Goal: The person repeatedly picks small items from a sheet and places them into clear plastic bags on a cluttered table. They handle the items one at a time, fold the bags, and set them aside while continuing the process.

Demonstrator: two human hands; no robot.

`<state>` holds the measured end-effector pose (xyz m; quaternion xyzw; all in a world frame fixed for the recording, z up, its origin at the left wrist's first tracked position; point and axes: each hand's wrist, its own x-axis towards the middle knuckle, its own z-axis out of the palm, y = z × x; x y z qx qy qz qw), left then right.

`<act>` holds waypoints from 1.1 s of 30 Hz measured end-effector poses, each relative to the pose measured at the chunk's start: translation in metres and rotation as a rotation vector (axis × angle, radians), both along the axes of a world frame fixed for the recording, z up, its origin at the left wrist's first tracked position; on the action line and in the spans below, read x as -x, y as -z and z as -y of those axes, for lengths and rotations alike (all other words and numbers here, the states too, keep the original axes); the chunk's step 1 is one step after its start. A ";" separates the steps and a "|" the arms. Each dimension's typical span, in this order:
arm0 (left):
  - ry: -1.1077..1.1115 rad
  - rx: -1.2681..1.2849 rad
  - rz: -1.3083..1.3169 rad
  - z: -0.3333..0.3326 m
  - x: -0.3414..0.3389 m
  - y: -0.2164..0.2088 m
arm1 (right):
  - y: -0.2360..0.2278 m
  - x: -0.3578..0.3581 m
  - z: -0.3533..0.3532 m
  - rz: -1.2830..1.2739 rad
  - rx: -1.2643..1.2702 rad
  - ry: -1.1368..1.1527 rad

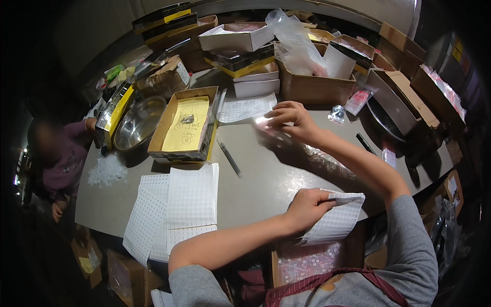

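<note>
My left hand (308, 209) pinches the upper edge of a white label sheet (335, 220), which is bent and overhangs the table's near edge. Higher up over the table, the fingers of my right hand (292, 121) are closed on a small clear plastic bag (270, 129), smeared by motion. Under my right forearm lies a row of clear plastic bags (327, 159), partly hidden by the arm. Below the label sheet, a cardboard box (275, 268) near my apron holds many small clear bags with pink print (312, 263).
More label sheets (192, 194) lie left, by a pen (230, 159). A box with a yellow note (184, 128), a metal bowl (139, 125) and clear plastic pieces (106, 170) stand beyond. Stacked boxes (317, 89) line the back. Another person (64, 163) is at the left edge.
</note>
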<state>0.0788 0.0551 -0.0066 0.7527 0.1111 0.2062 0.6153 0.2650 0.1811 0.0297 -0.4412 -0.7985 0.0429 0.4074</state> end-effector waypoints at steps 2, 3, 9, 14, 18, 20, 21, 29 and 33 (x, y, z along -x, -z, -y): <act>-0.031 0.000 0.017 0.002 -0.002 -0.002 | -0.001 -0.002 0.006 -0.479 0.267 -0.048; -0.053 0.004 0.022 0.003 -0.001 -0.002 | -0.007 0.003 0.008 -0.638 0.329 -0.150; -0.014 -0.128 0.105 0.009 0.002 0.006 | -0.062 0.010 0.070 -0.329 0.954 -0.208; 0.015 -0.177 0.043 0.007 0.005 -0.008 | -0.042 -0.005 0.124 0.141 0.478 0.017; -0.005 -0.330 -0.057 0.007 0.008 0.005 | -0.069 -0.036 0.191 -0.066 0.471 0.094; -0.030 -0.225 -0.075 0.007 0.009 0.001 | -0.074 -0.049 0.225 0.039 0.514 0.122; -0.017 -0.103 -0.101 0.008 0.008 -0.003 | -0.073 -0.054 0.241 0.102 0.547 0.130; -0.032 0.150 -0.172 0.009 0.011 -0.022 | -0.035 -0.044 0.300 0.215 0.399 0.300; -0.036 0.168 -0.162 0.009 0.012 -0.022 | -0.025 -0.040 0.305 0.218 0.300 0.313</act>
